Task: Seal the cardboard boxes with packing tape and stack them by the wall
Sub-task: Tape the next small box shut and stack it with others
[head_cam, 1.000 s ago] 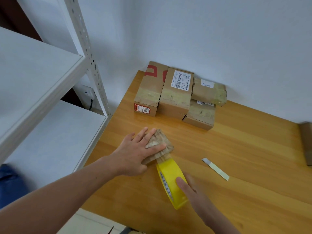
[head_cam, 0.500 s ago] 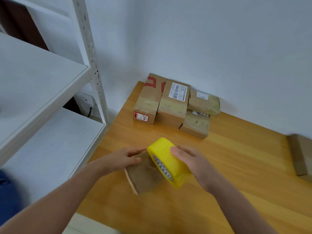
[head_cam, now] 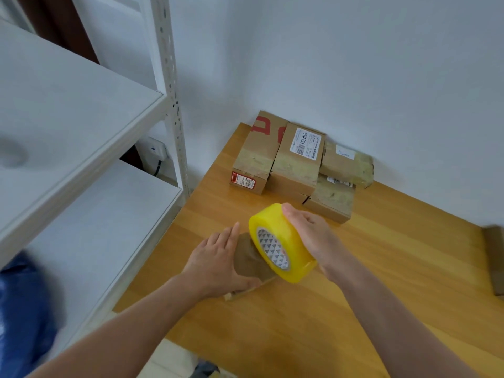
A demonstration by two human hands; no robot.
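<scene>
At your 12 o'clock, the white label (head_cam: 305, 144) on the middle box (head_cam: 296, 173) seems to read "12V4A 6525"; other print is illegible.

The left hand (head_cam: 218, 261) and right hand (head_cam: 313, 236) are bare, forearms (head_cam: 131, 323) too.

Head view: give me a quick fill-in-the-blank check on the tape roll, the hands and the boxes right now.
1. The right hand grips the ____ tape roll.
2. The left hand presses flat on the small box, which lies on the ____ table.
3. The taped boxes at the far end of the table sit against the ____.

Missing words: yellow; wooden; wall.
</scene>
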